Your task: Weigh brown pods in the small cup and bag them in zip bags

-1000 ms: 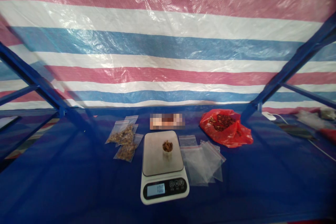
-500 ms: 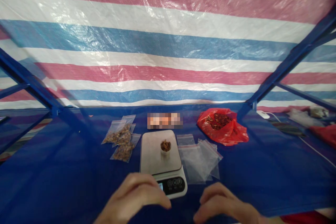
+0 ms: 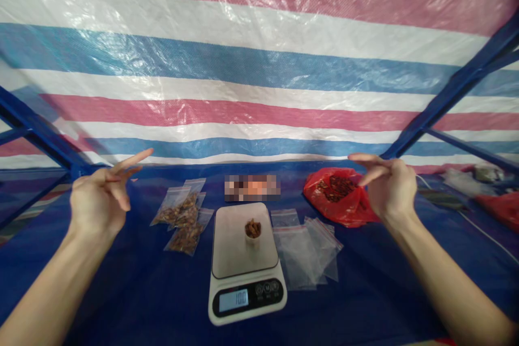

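Note:
My left hand [image 3: 101, 194] is raised at the left with its fingers apart and nothing in it. On the other side my right hand [image 3: 387, 184] is up in front of the red plastic bag [image 3: 336, 197], empty, fingers spread. That bag lies open and shows dark reddish-brown dried pieces. Between the hands stands a kitchen scale [image 3: 231, 259], its display [image 3: 234, 299] reading about 10.0. A small cup [image 3: 253, 231] heaped with brown dried pieces rests on the scale's plate. Filled zip bags [image 3: 184, 238] lie left of the scale, and clear flat zip bags [image 3: 302, 259] lie right of it.
A pixelated flat item [image 3: 252, 188] lies behind the scale on the blue table [image 3: 158, 292]. Blue metal bars [image 3: 438, 102] slant up at both sides, and a striped tarp [image 3: 243, 70] hangs behind. A white cable [image 3: 486, 232] and other bags are at the far right.
Both hands have moved up and outward from the front of the scale, opening with fingers spread. The scale's display, partly covered before, is now in full view.

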Tool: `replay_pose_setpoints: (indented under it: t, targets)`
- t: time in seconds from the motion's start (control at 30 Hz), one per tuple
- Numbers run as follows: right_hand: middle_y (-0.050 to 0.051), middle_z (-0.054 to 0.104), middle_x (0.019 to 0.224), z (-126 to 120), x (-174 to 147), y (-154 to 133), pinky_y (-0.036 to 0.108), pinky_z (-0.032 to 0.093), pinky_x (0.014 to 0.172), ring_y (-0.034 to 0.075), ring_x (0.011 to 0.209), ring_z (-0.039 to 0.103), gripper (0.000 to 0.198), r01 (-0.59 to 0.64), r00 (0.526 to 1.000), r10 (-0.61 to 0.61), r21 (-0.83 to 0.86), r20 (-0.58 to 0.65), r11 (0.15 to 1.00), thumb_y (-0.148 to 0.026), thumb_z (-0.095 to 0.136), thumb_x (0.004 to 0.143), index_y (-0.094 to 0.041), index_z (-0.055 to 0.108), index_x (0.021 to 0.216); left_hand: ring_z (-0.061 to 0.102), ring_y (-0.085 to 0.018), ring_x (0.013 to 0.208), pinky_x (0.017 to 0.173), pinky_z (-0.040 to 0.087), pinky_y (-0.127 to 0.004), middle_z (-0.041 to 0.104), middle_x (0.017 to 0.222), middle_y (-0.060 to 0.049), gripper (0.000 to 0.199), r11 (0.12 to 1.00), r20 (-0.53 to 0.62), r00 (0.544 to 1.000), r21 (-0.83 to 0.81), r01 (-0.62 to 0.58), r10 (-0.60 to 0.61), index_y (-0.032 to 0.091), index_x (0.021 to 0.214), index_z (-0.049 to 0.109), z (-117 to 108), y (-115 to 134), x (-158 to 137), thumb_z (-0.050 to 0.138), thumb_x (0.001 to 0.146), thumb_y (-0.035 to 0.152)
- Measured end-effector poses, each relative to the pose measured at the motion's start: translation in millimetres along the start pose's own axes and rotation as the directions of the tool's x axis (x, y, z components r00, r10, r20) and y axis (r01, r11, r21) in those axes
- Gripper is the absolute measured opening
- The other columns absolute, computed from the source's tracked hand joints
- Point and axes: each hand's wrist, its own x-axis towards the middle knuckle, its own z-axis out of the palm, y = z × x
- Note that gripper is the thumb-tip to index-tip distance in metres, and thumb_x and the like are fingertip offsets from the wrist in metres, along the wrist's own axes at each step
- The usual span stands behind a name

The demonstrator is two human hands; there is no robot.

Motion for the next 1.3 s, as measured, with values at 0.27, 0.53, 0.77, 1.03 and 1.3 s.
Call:
replay_pose_setpoints:
  t: [0.27,0.53,0.77,1.03,1.3]
  targets:
    - [-0.001,0.068,0.089,30,-38,7,0.03,0.05,0.07,0.016,0.074,0.06,0.024,-0.202,0.886,0.224,-0.096,0.406,0.975,-0.035,0.069,0.101,-0.028,0.051,0.115,0.071,-0.023,0.118,0.101,0.057,-0.031,0.084,0.113,0.003,0.049,0.937,-0.005,0.98,-0.293,0.188,-0.198,0.014,0.053,0.06,9,-33,-6,0.054,0.098,0.032]
    - [0.002,0.068,0.115,33,-63,-3,0.021,0.05,0.054,0.009,0.061,0.062,0.046,-0.507,0.525,0.34,-0.034,0.78,0.861,-0.03,0.063,0.105,-0.038,0.029,0.136,0.065,-0.008,0.045,0.054,0.041,-0.02,0.081,0.121,-0.009,0.092,0.799,0.379,0.802,-0.215,0.562,-0.462,0.025,0.168,0.012,8,-13,-2,-0.003,0.095,0.08]
    - [0.006,0.081,0.106,24,-54,-4,0.018,0.04,0.036,0.005,0.039,0.047,0.089,-0.484,0.428,0.411,-0.18,0.805,0.856,-0.031,0.066,0.102,-0.033,0.012,0.172,0.054,0.001,0.035,0.054,0.042,-0.02,0.076,0.13,-0.016,0.1,0.83,0.47,0.788,-0.182,0.527,-0.398,0.021,0.161,0.035,9,-9,-12,-0.01,0.092,0.078]
    - [-0.003,0.071,0.072,34,-58,7,0.025,0.049,0.06,0.015,0.065,0.063,0.063,-0.029,0.606,0.318,-0.38,0.729,0.925,-0.036,0.054,0.11,-0.027,0.034,0.169,0.053,-0.013,0.027,0.041,0.047,-0.033,0.081,0.125,-0.015,0.107,0.81,0.613,0.777,-0.377,0.449,-0.146,0.041,0.171,0.005,8,-18,-14,0.028,0.084,0.099]
    - [0.008,0.07,0.106,46,-70,12,0.034,0.054,0.085,0.023,0.097,0.067,0.022,0.374,0.539,0.154,-0.399,0.828,0.837,-0.042,0.071,0.101,-0.022,0.075,0.109,0.054,-0.007,0.03,0.048,0.047,-0.026,0.08,0.129,-0.012,0.073,0.83,0.635,0.765,-0.367,0.42,-0.106,0.054,0.164,-0.016,13,-15,-19,0.003,0.099,0.081]
